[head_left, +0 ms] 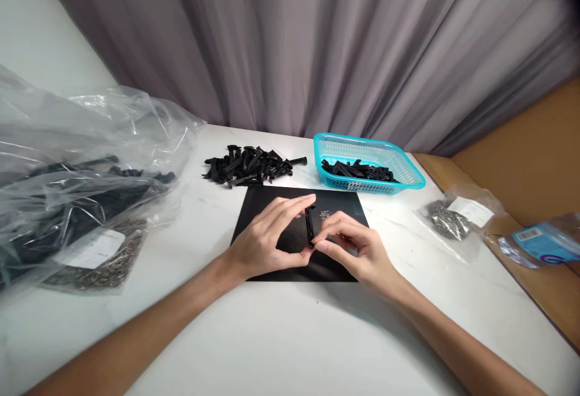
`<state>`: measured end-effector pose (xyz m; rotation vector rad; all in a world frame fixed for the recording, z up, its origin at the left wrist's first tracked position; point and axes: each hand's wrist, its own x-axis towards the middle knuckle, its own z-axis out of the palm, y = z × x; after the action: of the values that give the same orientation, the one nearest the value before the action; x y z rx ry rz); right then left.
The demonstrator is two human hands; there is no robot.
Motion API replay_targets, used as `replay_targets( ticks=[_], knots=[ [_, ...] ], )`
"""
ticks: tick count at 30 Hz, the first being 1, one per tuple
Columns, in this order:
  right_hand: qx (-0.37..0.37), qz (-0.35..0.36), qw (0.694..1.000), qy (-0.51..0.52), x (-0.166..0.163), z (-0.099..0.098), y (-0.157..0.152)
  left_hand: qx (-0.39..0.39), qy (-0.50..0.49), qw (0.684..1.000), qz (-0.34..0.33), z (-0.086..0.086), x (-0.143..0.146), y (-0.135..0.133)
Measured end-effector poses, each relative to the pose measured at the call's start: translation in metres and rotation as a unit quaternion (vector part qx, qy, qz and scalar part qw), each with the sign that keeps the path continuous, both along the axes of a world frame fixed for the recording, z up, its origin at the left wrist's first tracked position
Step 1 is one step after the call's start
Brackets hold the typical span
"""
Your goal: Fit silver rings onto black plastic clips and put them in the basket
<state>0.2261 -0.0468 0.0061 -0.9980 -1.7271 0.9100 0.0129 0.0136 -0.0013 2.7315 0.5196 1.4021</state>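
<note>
My left hand (272, 236) grips a narrow black plastic part (309, 226) end to end, thumb at its lower end and fingertips at its upper end. The part stands lengthwise above a black mat (267, 198). My right hand (353, 245) is closed, with thumb and forefinger pinched at the part's lower end. Whatever sits between those right fingertips is too small to make out. Just beyond the right knuckles, a small scatter of tiny silvery pieces (325, 215) lies on the mat.
Behind the mat are a pile of black plastic parts (254, 165) and a blue basket (414, 174) holding similar ones. Large clear bags (149, 124) and a bag of small metal pieces (109, 269) lie left. On the right are another small bag (448, 221) and a blue packet (544, 242).
</note>
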Motion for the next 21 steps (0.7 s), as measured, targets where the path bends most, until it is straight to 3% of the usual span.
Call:
replay_targets(
  ticks=[7, 14, 21],
  knots=[
    [0.041, 0.001, 0.999, -0.030, 0.003, 0.000, 0.002, 0.015, 0.019, 1.000, 0.003, 0.003, -0.002, 0.002],
    [0.207, 0.050, 0.962, -0.172, 0.015, 0.001, 0.003, 0.067, 0.044, 0.997, 0.000, 0.005, -0.002, 0.003],
    [0.196, 0.071, 0.951, -0.230, 0.018, 0.007, 0.003, 0.076, 0.063, 0.995, -0.004, 0.005, -0.002, 0.003]
  ],
)
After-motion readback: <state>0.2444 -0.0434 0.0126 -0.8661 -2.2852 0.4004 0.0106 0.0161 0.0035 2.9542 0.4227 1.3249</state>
